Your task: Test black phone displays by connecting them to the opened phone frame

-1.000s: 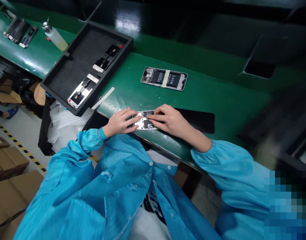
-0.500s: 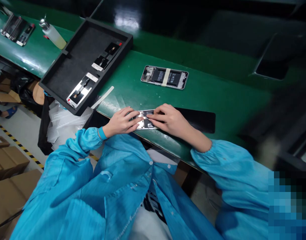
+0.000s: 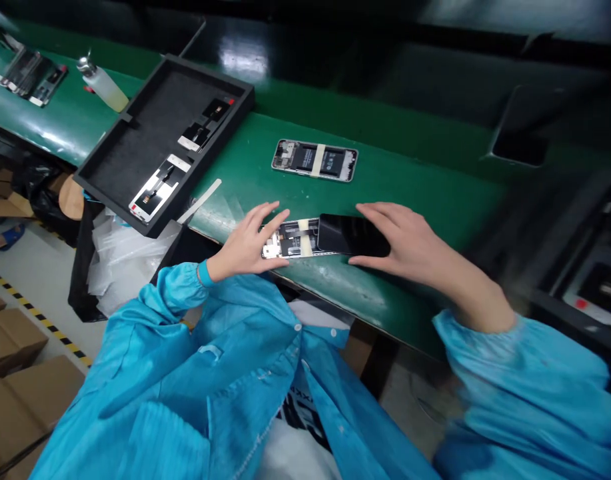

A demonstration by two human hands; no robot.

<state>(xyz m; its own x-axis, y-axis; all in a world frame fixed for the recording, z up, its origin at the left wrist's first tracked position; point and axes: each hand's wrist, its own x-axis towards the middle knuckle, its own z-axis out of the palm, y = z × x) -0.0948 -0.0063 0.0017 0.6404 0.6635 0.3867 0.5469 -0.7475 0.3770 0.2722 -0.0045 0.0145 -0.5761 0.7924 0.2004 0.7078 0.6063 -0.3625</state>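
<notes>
An opened phone frame (image 3: 286, 245) lies near the table's front edge, its circuitry showing and a pale strip of tape across it. My left hand (image 3: 245, 243) grips its left end, thumb along the near edge and a finger at the far edge. A black phone screen (image 3: 352, 235) overlaps the frame's right part. Around the screen's right end, my right hand (image 3: 408, 240) has its thumb at the near edge and fingers at the far edge. Whether the screen touches the frame, I cannot tell. Farther back lies another opened phone (image 3: 315, 161) with tape across its battery.
A dark foam tray (image 3: 158, 110) at the left holds phone screens (image 3: 160, 187). Beyond it stand a bottle (image 3: 102, 85) and a stack of phone parts (image 3: 30, 75). Clear plastic sleeves (image 3: 122, 257) fill a bin below the table. Another tray (image 3: 560, 293) sits at the right.
My right hand has left the frame's inside and moved right to the black screen. The screen has shifted left over the frame. My left hand has spread around the frame's left end.
</notes>
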